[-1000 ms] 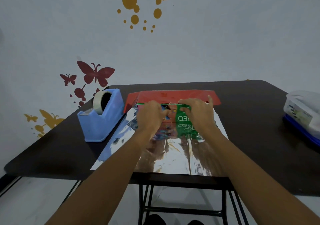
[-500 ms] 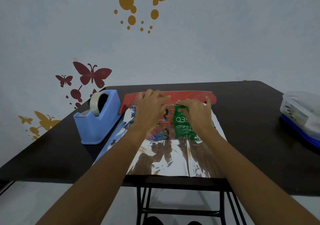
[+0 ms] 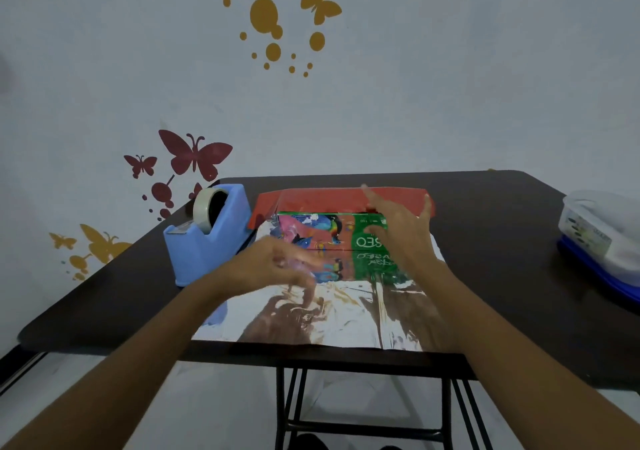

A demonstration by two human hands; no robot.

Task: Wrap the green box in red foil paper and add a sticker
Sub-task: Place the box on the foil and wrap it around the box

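**A:** What's hard to make out?

**B:** The left hand [image 3: 273, 267] is motion-blurred. Its fingers look loosely spread and hold nothing, above the foil paper [image 3: 346, 321]. The right hand [image 3: 398, 238], fingers straight, covers the right end of the green box [image 3: 322, 229] and hides part of the lettering. I cannot tell if it touches.

**A:** And the box?

**B:** Just beyond the left hand, on the foil's silver side, with the red edge folded up behind it.

**A:** Around them?

**B:** 1 blue tape dispenser [image 3: 207, 241] stands left of the left hand. 1 lidded container [image 3: 602, 238] sits well right of the right hand, cut off by the frame. Both are on the desk [image 3: 491, 227].
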